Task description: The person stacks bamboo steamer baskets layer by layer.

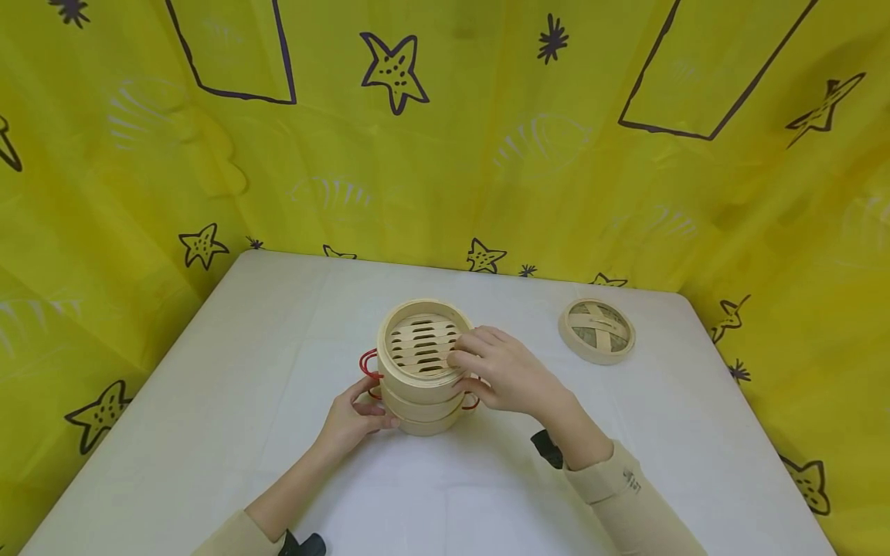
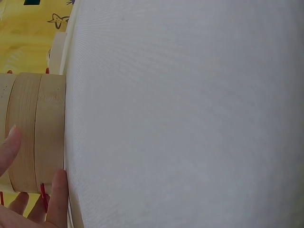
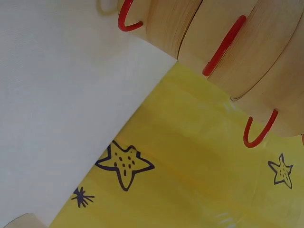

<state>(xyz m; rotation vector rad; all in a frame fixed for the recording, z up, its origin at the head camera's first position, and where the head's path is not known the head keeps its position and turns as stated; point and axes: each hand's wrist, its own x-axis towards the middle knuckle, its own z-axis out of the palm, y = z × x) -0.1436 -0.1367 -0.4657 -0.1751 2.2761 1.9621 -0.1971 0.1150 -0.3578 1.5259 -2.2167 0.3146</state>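
Observation:
A stack of round bamboo steamer baskets (image 1: 424, 390) with red cord handles stands upright in the middle of the table. Slats show inside the top basket (image 1: 424, 306). My left hand (image 1: 351, 421) grips the lower left side of the stack; in the left wrist view its thumb (image 2: 10, 147) lies against the wall and the other fingers reach around below. At the right rim, my right hand (image 1: 507, 371) holds the top basket with fingers over the edge and thumb outside. The right wrist view shows the tiers (image 3: 218, 47) and several red handles, but not the hand.
A woven bamboo lid (image 1: 596, 332) lies at the back right of the white-covered table (image 1: 208, 432). Behind and beside the table hangs a yellow curtain (image 1: 445, 170) with starfish drawings. Dark wrist straps (image 1: 547, 449) show near both sleeves.

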